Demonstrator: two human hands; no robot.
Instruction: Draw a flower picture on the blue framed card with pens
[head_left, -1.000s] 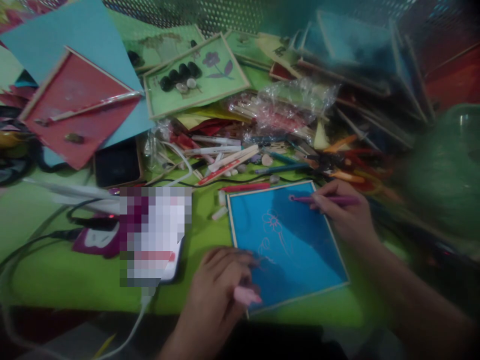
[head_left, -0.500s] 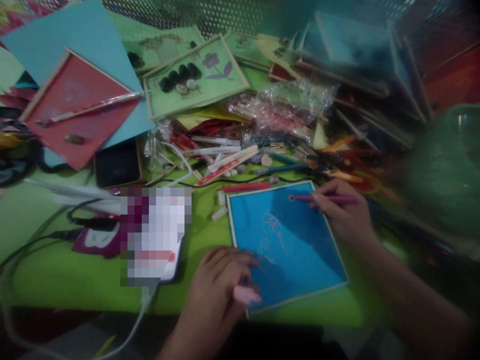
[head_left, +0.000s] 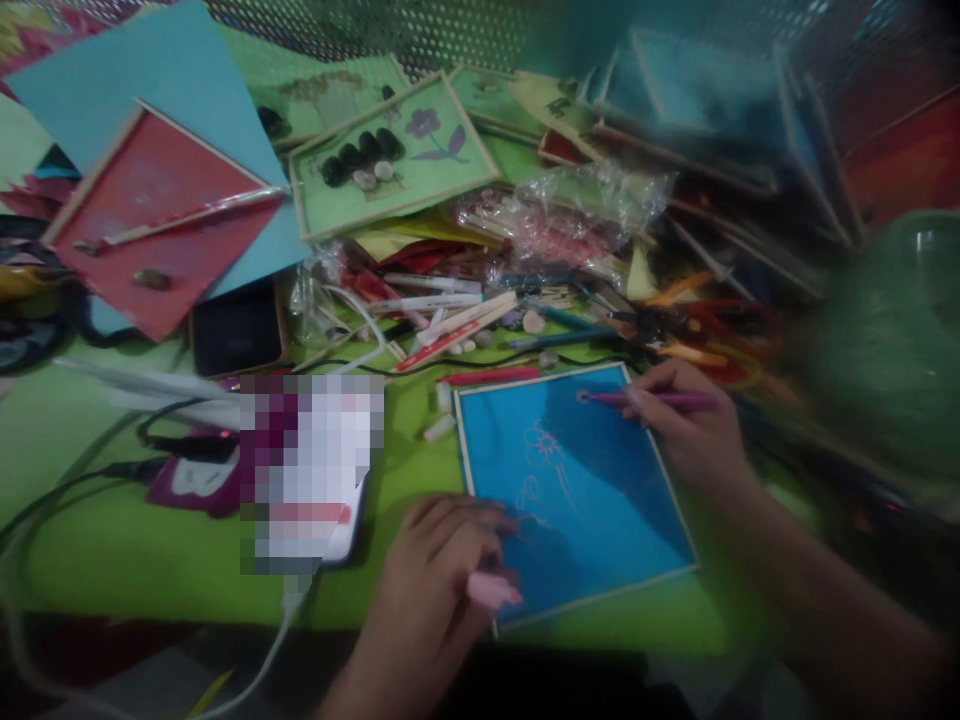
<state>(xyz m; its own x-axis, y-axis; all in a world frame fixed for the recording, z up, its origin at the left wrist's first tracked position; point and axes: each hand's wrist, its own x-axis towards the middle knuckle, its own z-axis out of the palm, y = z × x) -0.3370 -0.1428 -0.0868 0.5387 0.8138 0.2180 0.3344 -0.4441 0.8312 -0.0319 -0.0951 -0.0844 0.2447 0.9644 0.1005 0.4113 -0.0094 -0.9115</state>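
A blue framed board [head_left: 600,500] with a thin pale wooden edge lies on the green tabletop, flower outlines drawn on it in pinkish lines. My right hand [head_left: 690,425] is closed around a purple pen [head_left: 675,400], whose tip meets the upper part of the board, where a small round mark shows. At the board's lower left rests my left hand [head_left: 450,555], its fingertips over the edge. A pink pen cap or marker [head_left: 491,590] sticks out from between its thumb and fingers; the rest of it is hidden in the hand.
Left of the board lies a phone, partly pixelated [head_left: 349,530], on a white cable [head_left: 281,630], near a purple power strip [head_left: 195,480]. Behind are loose pens, sticks, a plastic bag [head_left: 570,220], a green framed picture with black stones [head_left: 442,120] and a red framed board [head_left: 157,220].
Both hands and the board stay almost exactly where they were. The picture shifts only very slightly.
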